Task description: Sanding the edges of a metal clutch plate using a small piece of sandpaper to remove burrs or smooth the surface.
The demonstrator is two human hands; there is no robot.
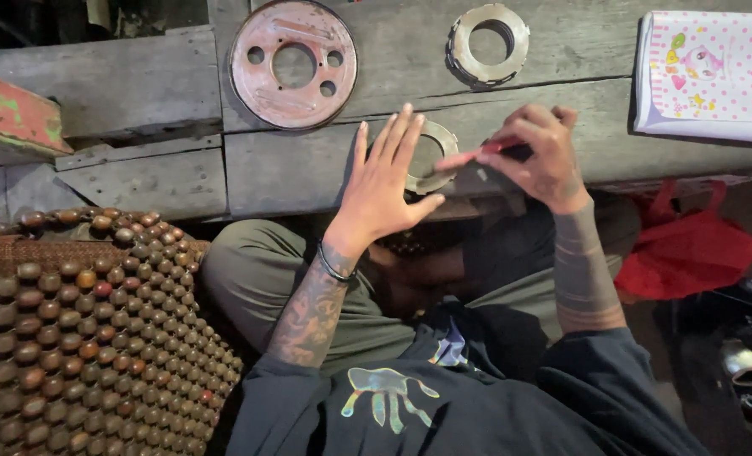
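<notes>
My left hand (386, 179) rests flat with its fingers spread on a thin metal ring plate (434, 157) at the edge of a grey wooden bench (291, 173). My right hand (539, 155) is closed around a red-handled tool (485, 152) whose tip reaches the ring's right side. The hand hides most of the tool's dark body.
A round reddish plate with holes (293, 63) and a toothed metal ring stack (488, 43) lie further back on the bench. A notebook with a pink dotted cover (708, 72) sits at the right. A beaded seat cover (80, 329) is at the left, a red bag (688, 249) at the right.
</notes>
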